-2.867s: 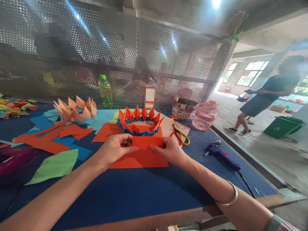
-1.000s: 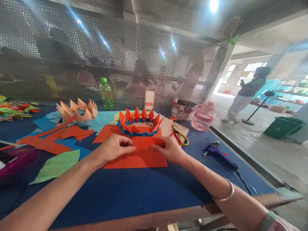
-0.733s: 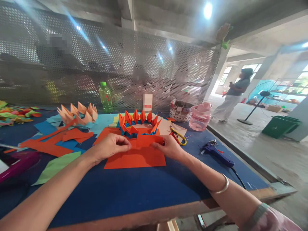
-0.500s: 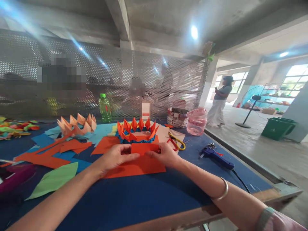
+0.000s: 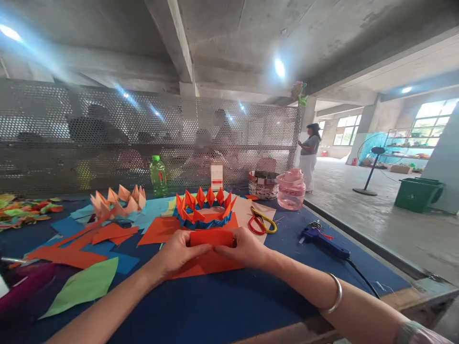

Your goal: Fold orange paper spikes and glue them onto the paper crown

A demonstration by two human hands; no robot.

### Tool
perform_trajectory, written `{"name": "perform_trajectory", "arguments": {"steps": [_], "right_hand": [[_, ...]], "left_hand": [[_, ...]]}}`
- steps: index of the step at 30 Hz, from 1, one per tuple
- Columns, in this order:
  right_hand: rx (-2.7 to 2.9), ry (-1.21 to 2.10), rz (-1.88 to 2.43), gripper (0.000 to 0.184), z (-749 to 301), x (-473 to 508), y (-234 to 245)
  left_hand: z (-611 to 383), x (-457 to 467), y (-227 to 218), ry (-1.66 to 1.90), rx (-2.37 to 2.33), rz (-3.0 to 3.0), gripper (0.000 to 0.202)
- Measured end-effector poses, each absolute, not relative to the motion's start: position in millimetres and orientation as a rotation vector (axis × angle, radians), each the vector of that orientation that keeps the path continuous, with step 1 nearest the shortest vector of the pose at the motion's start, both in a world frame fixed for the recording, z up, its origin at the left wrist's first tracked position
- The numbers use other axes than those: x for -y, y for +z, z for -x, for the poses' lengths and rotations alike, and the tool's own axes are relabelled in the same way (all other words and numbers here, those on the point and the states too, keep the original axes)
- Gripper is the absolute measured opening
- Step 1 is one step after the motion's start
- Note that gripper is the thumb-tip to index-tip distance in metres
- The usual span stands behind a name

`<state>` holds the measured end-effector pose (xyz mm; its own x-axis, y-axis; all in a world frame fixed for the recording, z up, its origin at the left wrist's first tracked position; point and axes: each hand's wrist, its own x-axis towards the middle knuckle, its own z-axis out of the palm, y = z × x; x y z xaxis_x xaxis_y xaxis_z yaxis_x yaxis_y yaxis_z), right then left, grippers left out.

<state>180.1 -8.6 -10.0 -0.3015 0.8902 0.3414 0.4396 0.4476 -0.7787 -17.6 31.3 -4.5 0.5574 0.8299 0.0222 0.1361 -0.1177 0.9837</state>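
Between both hands is a small piece of orange paper (image 5: pixel 211 238), bent over into a curve. My left hand (image 5: pixel 179 253) pinches its left end, and my right hand (image 5: pixel 247 246) pinches the right end, thumbs along the near side. Beneath them a larger orange sheet (image 5: pixel 211 265) lies flat on the blue table. Just beyond the hands stands a paper ring (image 5: pixel 206 220) with a blue base and pointed orange folds. Scissors (image 5: pixel 263 222) with red and yellow handles rest to the right of the ring.
A blue glue gun (image 5: pixel 324 240) with a cord lies at right. Behind stand a pink jug (image 5: pixel 290 191), a woven basket (image 5: pixel 263 186) and a green bottle (image 5: pixel 158 177). Leftward are a peach paper ring (image 5: pixel 120 203), paper scraps (image 5: pixel 64 258) and a green leaf shape (image 5: pixel 84 286). A person (image 5: pixel 310 153) stands beyond.
The small orange paper, flat-looking before, is now curved over between my fingers. Both hands appear lower in the picture, as the camera view has tilted up.
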Motion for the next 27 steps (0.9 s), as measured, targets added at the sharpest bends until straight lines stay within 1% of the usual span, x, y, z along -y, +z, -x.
{"name": "perform_trajectory", "arguments": {"steps": [7,10,14,19,22,27], "right_hand": [[1.916,0.697,1.163,0.013,-179,12,-8],[1.926,0.667,1.17,0.012,-180,10,-8],[1.908,0.651,1.217,0.018,-184,5,-7],[1.907,0.63,1.21,0.026,-189,2,-3],[1.914,0.634,1.198,0.022,-190,1,-3],[1.888,0.62,1.195,0.01,-193,-4,-7]], "left_hand": [[14,-26,0,0.727,-0.836,-1.644,0.032],[15,-27,2,0.719,-0.872,-1.616,0.033],[20,-32,3,0.671,-0.91,-1.555,0.037],[22,-33,4,0.728,-0.948,-1.524,0.033],[23,-32,6,0.743,-0.966,-1.507,0.032],[26,-35,8,0.729,-0.985,-1.439,0.035]]}}
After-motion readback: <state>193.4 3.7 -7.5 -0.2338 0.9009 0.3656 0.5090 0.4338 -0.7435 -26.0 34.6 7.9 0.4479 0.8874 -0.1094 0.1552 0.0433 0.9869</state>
